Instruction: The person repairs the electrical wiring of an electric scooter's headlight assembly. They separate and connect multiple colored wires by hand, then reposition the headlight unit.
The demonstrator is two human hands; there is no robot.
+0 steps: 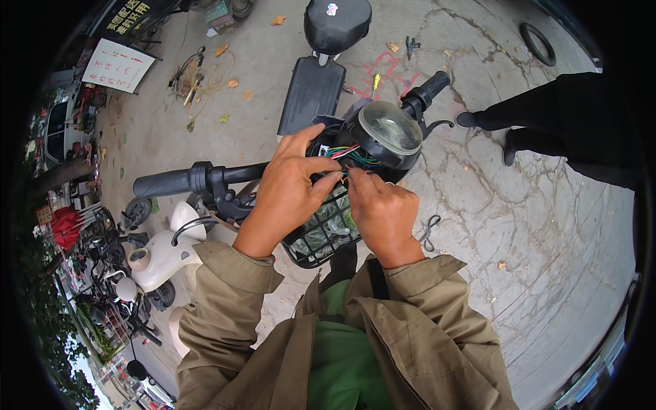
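A black electric scooter stands in front of me, its handlebar (179,182) running from lower left to upper right. The round headlight unit (385,133) with a clear lens is pulled loose and tilted up, showing a bundle of coloured wires (350,154) behind it. My left hand (287,191) rests on the open housing, its fingers pinching at the wires. My right hand (383,212) meets it from the right, fingertips pinched on the same wires. A black wire basket (321,239) sits below both hands.
The scooter's black seat (336,24) and footboard (311,92) lie beyond. A person's dark legs and shoes (540,123) stand at the right. White scooters (160,256) are parked at the left. Loose cables (195,78), a screwdriver (375,82) and a tyre (538,42) lie on the cracked concrete.
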